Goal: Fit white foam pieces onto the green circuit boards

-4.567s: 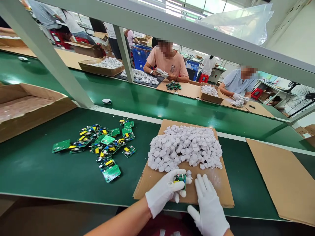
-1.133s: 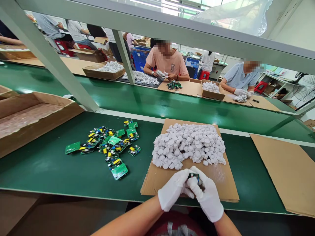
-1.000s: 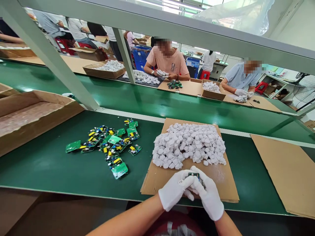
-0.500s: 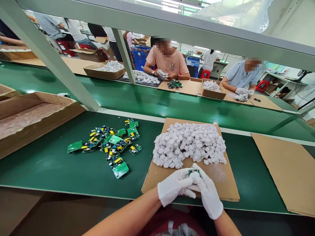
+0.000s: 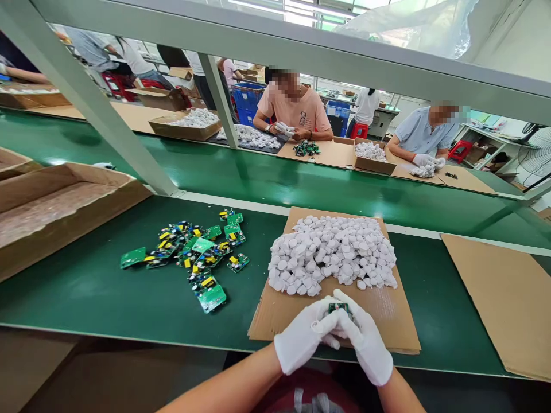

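Above the near part of a cardboard sheet (image 5: 398,324), my left hand (image 5: 303,332) and my right hand (image 5: 365,338), both in white gloves, are closed together around a small green circuit board (image 5: 338,307). The board's far edge shows between the fingers; the rest is covered by the gloves. Just beyond the hands lies a heap of small white rounded pieces (image 5: 331,252) on the cardboard. To the left, a loose pile of green circuit boards (image 5: 202,245) with yellow, blue and black components rests on the dark green table (image 5: 107,304).
A shallow cardboard box (image 5: 73,221) stands at the left. Another flat cardboard sheet (image 5: 495,304) lies at the right. A slanted metal post (image 5: 116,120) and an overhead beam (image 5: 275,51) cross the view. Two people (image 5: 297,112) sit at work across the green belt (image 5: 258,178).
My fingers have drawn closer over the circuit board, and the round white piece seen on it before is now hidden. The boards and the white heap lie as before.
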The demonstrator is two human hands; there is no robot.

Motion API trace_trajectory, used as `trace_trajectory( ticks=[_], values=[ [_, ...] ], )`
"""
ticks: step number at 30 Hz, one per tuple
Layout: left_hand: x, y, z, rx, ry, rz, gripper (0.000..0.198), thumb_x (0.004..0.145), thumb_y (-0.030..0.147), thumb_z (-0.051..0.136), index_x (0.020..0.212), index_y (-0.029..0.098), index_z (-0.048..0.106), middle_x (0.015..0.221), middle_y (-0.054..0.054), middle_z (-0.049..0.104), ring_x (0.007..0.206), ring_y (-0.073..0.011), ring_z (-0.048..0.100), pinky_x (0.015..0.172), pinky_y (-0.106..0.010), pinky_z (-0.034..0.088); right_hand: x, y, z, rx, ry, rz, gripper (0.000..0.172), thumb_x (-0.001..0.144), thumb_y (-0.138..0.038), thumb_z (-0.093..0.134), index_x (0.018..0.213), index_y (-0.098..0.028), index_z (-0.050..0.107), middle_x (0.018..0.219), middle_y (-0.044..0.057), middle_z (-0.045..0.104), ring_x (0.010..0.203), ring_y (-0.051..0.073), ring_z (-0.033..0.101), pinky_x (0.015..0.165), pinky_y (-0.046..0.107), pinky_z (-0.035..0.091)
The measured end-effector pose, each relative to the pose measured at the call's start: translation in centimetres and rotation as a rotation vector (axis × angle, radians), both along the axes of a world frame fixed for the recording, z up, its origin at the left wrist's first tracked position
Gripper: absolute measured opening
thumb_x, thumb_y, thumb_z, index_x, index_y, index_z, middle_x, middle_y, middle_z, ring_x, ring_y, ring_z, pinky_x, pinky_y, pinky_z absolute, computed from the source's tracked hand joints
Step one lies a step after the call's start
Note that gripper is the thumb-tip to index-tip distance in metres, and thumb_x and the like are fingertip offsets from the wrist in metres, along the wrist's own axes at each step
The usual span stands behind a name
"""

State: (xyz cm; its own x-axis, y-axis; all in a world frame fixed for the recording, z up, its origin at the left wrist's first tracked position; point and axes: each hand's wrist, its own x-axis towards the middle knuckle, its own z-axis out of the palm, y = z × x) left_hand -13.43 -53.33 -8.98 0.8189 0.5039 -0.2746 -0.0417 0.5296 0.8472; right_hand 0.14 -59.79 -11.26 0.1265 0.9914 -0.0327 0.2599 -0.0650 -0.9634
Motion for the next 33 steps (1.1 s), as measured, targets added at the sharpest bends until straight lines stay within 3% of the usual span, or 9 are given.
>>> trace_trajectory(
  ticks=[3, 6, 15, 20, 25, 28, 31, 33],
  values=[
    [-0.2, 0.0, -0.7, 0.115, -0.017, -0.014, 0.041, 0.076, 0.05, 0.056, 0.095, 0.014, 0.055, 0.081, -0.005, 0.059, 0.071, -0.0127, 0.057, 0.058, -0.021, 0.047, 0.0, 0.1, 0.0, -0.034, -0.055, -0.091, 0.038, 0.084, -0.042, 0.05, 0.116, -0.024, 0.06, 0.118, 0.006, 0.062, 0.11, 0.023, 0.056, 0.099, 0.039, 0.04],
    [-0.2, 0.0, -1.1, 0.131, 0.03, 0.037, 0.038, 0.074, 0.049, 0.058, 0.085, 0.013, 0.055, 0.071, -0.003, 0.056, 0.063, -0.0116, 0.056, 0.049, -0.019, 0.045, -0.1, 0.2, -0.1, -0.023, -0.017, -0.059, 0.038, 0.086, -0.042, 0.047, 0.118, -0.024, 0.059, 0.119, 0.006, 0.061, 0.11, 0.023, 0.056, 0.098, 0.04, 0.041],
    [0.4, 0.5, -2.4, -0.03, 0.011, 0.083, 0.042, 0.073, 0.054, 0.056, 0.077, 0.012, 0.052, 0.065, -0.003, 0.056, 0.05, -0.0103, 0.057, 0.036, -0.016, 0.042, -0.4, 0.4, -0.7, -0.03, -0.029, -0.092, 0.041, 0.088, -0.044, 0.043, 0.121, -0.024, 0.057, 0.121, 0.005, 0.06, 0.114, 0.022, 0.053, 0.102, 0.039, 0.037],
    [0.4, 0.1, -2.0, -0.108, -0.092, 0.038, 0.059, 0.071, 0.067, 0.047, 0.096, 0.014, 0.054, 0.075, -0.005, 0.056, 0.058, -0.0118, 0.059, 0.041, -0.018, 0.046, -0.2, 0.2, -0.6, -0.02, 0.025, -0.087, 0.049, 0.09, -0.047, 0.035, 0.127, -0.019, 0.051, 0.116, 0.007, 0.063, 0.107, 0.02, 0.057, 0.096, 0.034, 0.044],
    [-0.2, 0.4, -1.1, 0.103, -0.045, -0.062, 0.042, 0.072, 0.051, 0.06, 0.086, 0.012, 0.057, 0.067, -0.003, 0.055, 0.055, -0.0076, 0.051, 0.041, -0.014, 0.042, -0.1, 0.1, -0.4, -0.039, -0.105, -0.066, 0.044, 0.086, -0.044, 0.045, 0.123, -0.023, 0.055, 0.115, 0.007, 0.064, 0.103, 0.021, 0.059, 0.093, 0.034, 0.044],
    [-0.2, 0.5, -0.9, 0.09, -0.033, -0.056, 0.034, 0.072, 0.043, 0.063, 0.085, 0.013, 0.056, 0.068, -0.001, 0.052, 0.056, -0.0073, 0.051, 0.041, -0.013, 0.043, -0.1, 0.0, -0.5, -0.029, -0.048, -0.048, 0.043, 0.088, -0.045, 0.041, 0.12, -0.022, 0.057, 0.117, 0.007, 0.063, 0.105, 0.022, 0.058, 0.094, 0.036, 0.044],
    [-0.1, 0.4, -1.0, 0.069, -0.053, -0.087, 0.034, 0.069, 0.037, 0.066, 0.091, 0.014, 0.055, 0.072, -0.001, 0.055, 0.06, -0.0087, 0.054, 0.042, -0.013, 0.044, -0.3, -0.2, -0.5, -0.056, -0.111, -0.04, 0.046, 0.088, -0.046, 0.041, 0.126, -0.022, 0.052, 0.099, 0.006, 0.07, 0.086, 0.021, 0.064, 0.082, 0.035, 0.05],
    [-0.2, 0.3, -1.1, 0.059, -0.035, -0.081, 0.034, 0.069, 0.035, 0.066, 0.093, 0.014, 0.054, 0.069, -0.001, 0.055, 0.057, -0.0082, 0.053, 0.04, -0.013, 0.042, -0.1, -0.1, -0.4, -0.04, -0.162, -0.033, 0.047, 0.087, -0.044, 0.043, 0.128, -0.023, 0.049, 0.095, 0.005, 0.071, 0.084, 0.02, 0.064, 0.08, 0.034, 0.051]
  ],
)
